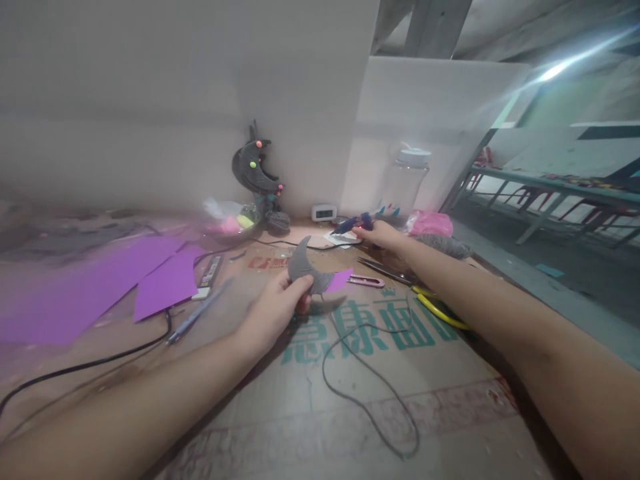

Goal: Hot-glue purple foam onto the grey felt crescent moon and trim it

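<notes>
The left hand (pixel 277 303) pinches a grey crescent (pixel 301 263) between thumb and fingers above the surface (pixel 235 420), its purple end (pixel 340 280) bare of wrapping. The right hand (pixel 381 235) reaches well ahead, fingers at a dark blue tool (pixel 351 225) — whether they close round it, I cannot tell. A grey cord (pixel 418 437) lies in a loose loop between the forearms, running near the scissors (pixel 440 312); pulling the right arm back low could snag either. If the left thumb slackened, the wrapping might unwind — the bare end would probably go first.
</notes>
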`<state>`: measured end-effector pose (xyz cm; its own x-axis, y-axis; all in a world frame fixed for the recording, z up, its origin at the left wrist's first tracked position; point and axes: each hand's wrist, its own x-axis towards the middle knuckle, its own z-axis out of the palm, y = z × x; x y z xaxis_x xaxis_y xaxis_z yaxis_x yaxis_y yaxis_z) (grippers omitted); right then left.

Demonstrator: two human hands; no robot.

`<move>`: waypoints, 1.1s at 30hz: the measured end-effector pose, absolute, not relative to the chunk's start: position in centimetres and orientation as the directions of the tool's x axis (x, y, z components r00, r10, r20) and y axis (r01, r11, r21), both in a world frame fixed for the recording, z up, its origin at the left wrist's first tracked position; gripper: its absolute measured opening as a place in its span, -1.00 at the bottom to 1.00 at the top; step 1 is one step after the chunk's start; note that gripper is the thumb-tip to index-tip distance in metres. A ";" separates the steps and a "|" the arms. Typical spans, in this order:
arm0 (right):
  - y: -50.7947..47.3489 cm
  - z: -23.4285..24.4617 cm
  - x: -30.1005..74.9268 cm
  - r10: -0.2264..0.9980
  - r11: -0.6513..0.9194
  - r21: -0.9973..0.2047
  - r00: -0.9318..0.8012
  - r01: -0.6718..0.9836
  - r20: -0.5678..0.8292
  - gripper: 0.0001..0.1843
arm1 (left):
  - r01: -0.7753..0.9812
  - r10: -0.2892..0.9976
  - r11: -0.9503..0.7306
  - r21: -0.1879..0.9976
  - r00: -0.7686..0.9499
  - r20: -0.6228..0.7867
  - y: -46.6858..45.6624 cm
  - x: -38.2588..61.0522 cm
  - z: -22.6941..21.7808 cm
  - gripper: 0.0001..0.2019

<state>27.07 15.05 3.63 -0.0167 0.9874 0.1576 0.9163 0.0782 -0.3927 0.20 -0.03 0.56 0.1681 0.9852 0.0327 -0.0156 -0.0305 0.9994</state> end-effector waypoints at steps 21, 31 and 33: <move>-2.1 2.0 19.0 0.887 0.081 -0.925 -0.451 0.372 -0.103 -0.70 | -0.108 0.975 -0.144 0.984 0.156 0.160 0.0 0.4 0.6 -0.45; -4.4 2.2 20.1 0.815 0.569 -0.426 -0.553 0.704 0.175 -0.66 | 0.289 0.947 -0.289 0.913 0.226 0.228 0.1 -0.2 -0.3 -0.75; -4.3 2.1 20.3 0.793 0.608 -0.349 -0.565 0.713 0.228 -0.65 | 0.336 0.934 -0.303 0.892 0.288 0.209 -0.3 -0.1 -0.4 -0.69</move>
